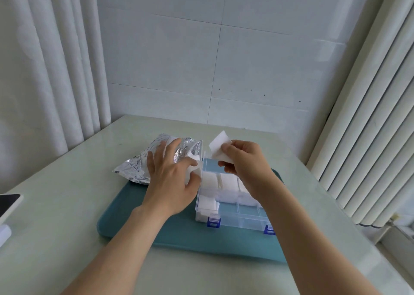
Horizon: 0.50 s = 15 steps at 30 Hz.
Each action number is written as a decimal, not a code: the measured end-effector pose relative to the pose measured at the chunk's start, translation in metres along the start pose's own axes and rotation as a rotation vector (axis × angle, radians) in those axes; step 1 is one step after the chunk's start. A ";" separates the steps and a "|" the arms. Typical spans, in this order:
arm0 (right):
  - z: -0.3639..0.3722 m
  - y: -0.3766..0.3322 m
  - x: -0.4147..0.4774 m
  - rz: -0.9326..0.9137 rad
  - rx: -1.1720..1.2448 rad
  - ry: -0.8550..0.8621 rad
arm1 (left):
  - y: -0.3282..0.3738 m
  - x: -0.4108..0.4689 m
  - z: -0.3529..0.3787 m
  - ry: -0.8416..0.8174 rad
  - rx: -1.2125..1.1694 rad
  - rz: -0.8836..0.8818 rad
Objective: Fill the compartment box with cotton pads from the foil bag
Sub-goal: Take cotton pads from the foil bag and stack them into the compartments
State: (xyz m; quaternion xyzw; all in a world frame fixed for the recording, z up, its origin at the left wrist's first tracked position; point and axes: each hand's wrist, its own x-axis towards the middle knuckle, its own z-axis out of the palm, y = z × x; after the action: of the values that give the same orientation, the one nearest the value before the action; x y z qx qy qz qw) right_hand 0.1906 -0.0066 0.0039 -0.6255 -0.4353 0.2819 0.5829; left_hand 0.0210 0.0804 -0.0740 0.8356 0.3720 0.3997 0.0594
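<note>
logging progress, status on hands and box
Left hand pinches pads at bag mouth. Right hand holds single pad above box. Back cells filled, front middle looks empty. Nothing in the way.

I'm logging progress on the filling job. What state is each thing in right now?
Compartment box: lid open, back row and front-left filled, front middle looks empty.
Foil bag: lying flat, open end toward the box.
Left hand: pinches a pad bundle at the bag's mouth.
Right hand: pinches a cotton pad above the box.
Blue latches: undone.
</note>
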 end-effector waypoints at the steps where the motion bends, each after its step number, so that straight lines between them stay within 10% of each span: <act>1: -0.006 0.002 -0.004 -0.002 0.007 -0.025 | 0.004 0.000 -0.001 0.024 -0.010 0.018; 15: -0.031 0.017 -0.044 -0.142 0.019 -0.092 | 0.077 -0.019 -0.014 -0.042 -0.839 -0.180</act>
State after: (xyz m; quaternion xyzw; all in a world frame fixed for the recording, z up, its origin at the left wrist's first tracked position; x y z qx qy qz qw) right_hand 0.2009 -0.0588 -0.0147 -0.5739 -0.5023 0.2724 0.5867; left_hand 0.0474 0.0099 -0.0462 0.7114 0.2472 0.4925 0.4363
